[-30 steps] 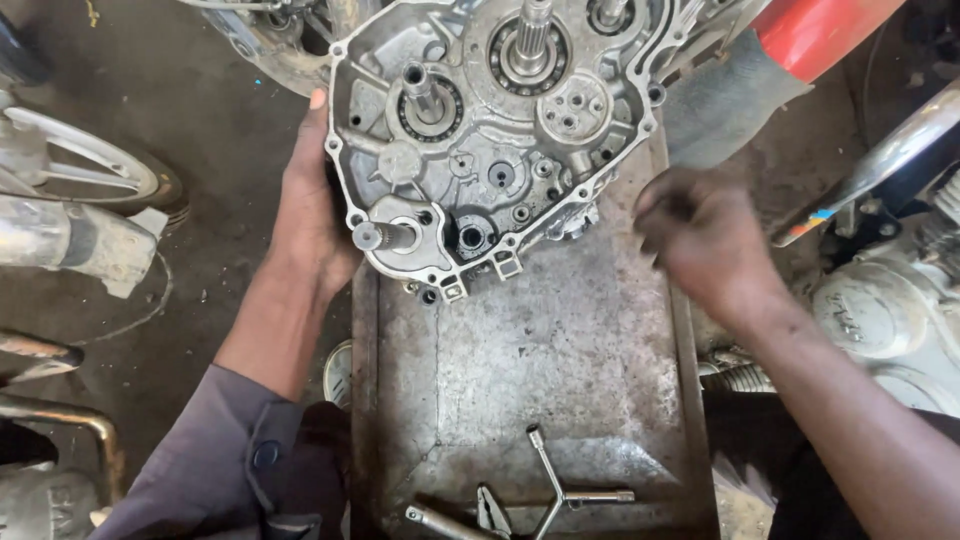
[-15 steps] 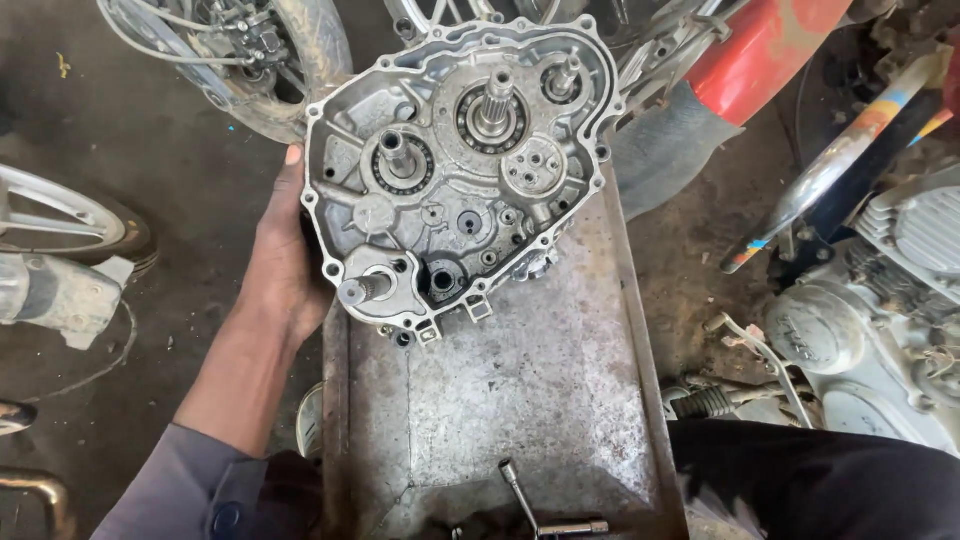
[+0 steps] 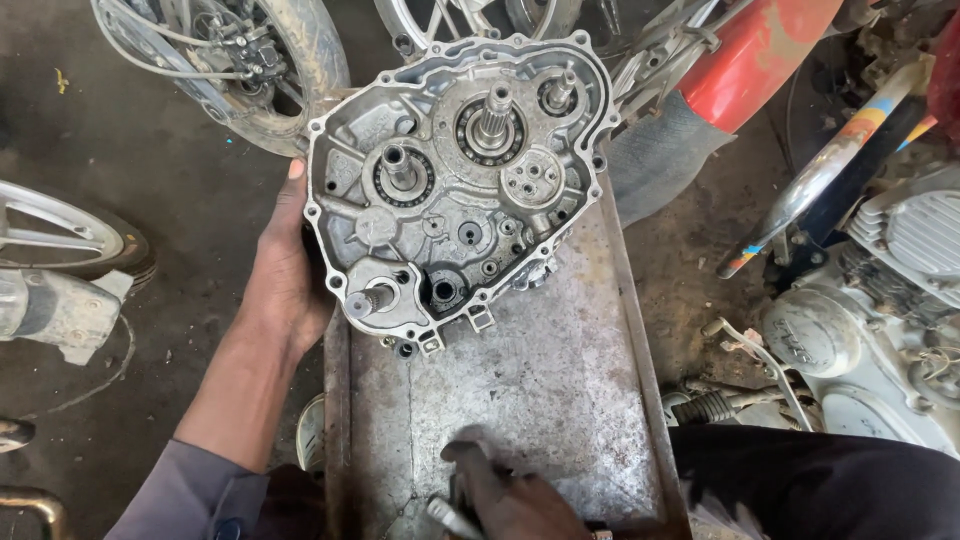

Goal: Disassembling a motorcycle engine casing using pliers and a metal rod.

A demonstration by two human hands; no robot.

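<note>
Head view: an aluminium engine crankcase half [image 3: 455, 190] stands on the far end of a worn metal tray [image 3: 540, 400], open face up with shafts and bearings showing; the left hand [image 3: 285, 275] lies flat and spread against its left rim, steadying rather than gripping. The right hand [image 3: 510, 495], at the near edge of the tray, is curled around a small metal tool [image 3: 445, 518], partly cut off by the frame. The casting looks heavy, rigid and probably oily, best held by its outer flange, never the protruding shafts.
</note>
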